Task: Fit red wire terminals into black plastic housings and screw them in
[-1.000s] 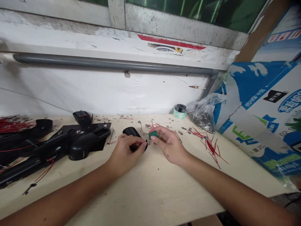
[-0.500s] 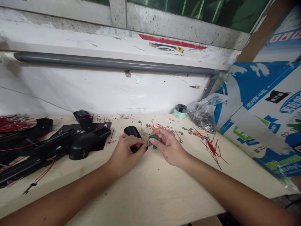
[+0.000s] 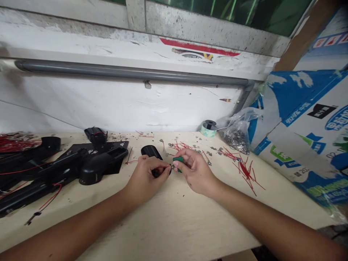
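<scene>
My left hand (image 3: 148, 174) is closed in a pinch, its thumb and forefinger meeting over the near end of a black tubular plastic housing (image 3: 150, 150). Whatever lies between those fingertips is too small to make out. A tiny shiny metal part (image 3: 172, 167) shows just beside them. My right hand (image 3: 194, 168) grips a small green piece (image 3: 178, 164) between thumb and fingers, held close to the metal part. Fingers cover much of the green piece, so its kind is unclear. The housing lies on the wooden table (image 3: 163, 224), partly hidden by my left hand.
Black plastic housings (image 3: 92, 170) with wires crowd the left side. Red wires (image 3: 246, 172) and small metal contacts lie scattered behind and right of my hands. A tape roll (image 3: 208, 128), a clear bag of metal parts (image 3: 235, 136) and a blue-white carton (image 3: 301, 134) stand right.
Almost nothing differs. Both hands stay together at the metal part, with only a very slight shift of fingers and housing.
</scene>
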`<act>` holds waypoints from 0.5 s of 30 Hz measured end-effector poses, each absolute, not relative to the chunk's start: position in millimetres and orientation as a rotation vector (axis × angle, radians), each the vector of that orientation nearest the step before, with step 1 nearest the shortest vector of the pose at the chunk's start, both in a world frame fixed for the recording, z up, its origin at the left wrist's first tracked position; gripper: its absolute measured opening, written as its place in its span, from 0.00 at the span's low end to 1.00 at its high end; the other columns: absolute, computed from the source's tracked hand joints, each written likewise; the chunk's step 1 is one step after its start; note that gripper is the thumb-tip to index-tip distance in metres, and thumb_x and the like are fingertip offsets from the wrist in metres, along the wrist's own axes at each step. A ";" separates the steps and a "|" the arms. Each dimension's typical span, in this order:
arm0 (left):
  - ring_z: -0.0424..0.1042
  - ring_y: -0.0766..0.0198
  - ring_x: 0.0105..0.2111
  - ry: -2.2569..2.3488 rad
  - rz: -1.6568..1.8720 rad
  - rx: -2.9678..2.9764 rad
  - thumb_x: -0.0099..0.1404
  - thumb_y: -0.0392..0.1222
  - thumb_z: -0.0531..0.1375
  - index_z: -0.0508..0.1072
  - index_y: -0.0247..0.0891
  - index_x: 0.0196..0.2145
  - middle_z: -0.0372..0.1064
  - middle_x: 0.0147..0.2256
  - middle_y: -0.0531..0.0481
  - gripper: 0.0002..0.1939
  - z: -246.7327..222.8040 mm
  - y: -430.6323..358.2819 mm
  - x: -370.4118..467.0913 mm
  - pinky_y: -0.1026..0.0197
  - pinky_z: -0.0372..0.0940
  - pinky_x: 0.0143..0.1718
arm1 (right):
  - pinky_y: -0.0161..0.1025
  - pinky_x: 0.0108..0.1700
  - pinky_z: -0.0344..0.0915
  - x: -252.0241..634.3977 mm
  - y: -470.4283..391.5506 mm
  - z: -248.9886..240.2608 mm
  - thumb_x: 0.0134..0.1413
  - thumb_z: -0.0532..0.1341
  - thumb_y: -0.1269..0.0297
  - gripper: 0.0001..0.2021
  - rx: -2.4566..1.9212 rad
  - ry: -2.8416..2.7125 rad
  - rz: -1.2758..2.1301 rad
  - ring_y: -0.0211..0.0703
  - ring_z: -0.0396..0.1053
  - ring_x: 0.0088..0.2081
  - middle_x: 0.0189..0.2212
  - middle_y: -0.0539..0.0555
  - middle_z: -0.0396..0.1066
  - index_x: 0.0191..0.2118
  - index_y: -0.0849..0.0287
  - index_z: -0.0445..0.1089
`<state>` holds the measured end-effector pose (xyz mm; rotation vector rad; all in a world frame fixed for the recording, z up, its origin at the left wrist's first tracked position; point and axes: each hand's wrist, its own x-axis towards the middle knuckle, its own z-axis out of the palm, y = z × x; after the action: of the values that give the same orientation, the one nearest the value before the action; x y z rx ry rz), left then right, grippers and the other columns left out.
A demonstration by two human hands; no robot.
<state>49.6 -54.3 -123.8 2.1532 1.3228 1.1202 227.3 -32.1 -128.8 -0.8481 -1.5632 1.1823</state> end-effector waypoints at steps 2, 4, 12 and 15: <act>0.65 0.70 0.25 1.332 1.121 2.156 0.64 0.40 0.59 0.79 0.43 0.30 0.69 0.23 0.58 0.08 -124.5 -53.8 50.1 0.57 0.52 0.41 | 0.33 0.34 0.59 227.0 -33.9 -129.9 0.55 0.63 0.62 0.10 -0.872 -1.579 1.119 0.36 0.64 0.31 0.27 0.50 0.66 0.38 0.61 0.64; 0.65 0.70 0.25 1.337 1.113 2.165 0.64 0.40 0.60 0.78 0.43 0.30 0.70 0.24 0.58 0.07 -125.1 -53.5 50.7 0.57 0.52 0.41 | 0.33 0.34 0.59 226.7 -35.5 -131.1 0.55 0.62 0.63 0.09 -0.876 -1.598 1.050 0.36 0.64 0.31 0.28 0.50 0.65 0.38 0.61 0.64; 0.65 0.70 0.25 1.348 1.103 2.177 0.64 0.42 0.59 0.78 0.43 0.30 0.69 0.23 0.57 0.08 -125.7 -54.4 52.5 0.56 0.52 0.42 | 0.34 0.35 0.60 225.3 -36.2 -134.4 0.57 0.60 0.65 0.07 -0.891 -1.643 0.924 0.38 0.65 0.34 0.30 0.52 0.67 0.39 0.61 0.65; 0.65 0.69 0.25 1.352 1.108 2.187 0.65 0.42 0.59 0.78 0.42 0.30 0.69 0.23 0.56 0.09 -126.3 -54.0 52.5 0.56 0.53 0.42 | 0.34 0.35 0.60 225.5 -35.5 -135.4 0.57 0.60 0.65 0.06 -0.895 -1.643 0.897 0.38 0.65 0.34 0.30 0.51 0.66 0.39 0.61 0.65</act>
<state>52.5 -54.0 -126.3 2.1875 1.3522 1.1085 225.5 -35.5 -135.4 -0.8950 -1.6427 0.8969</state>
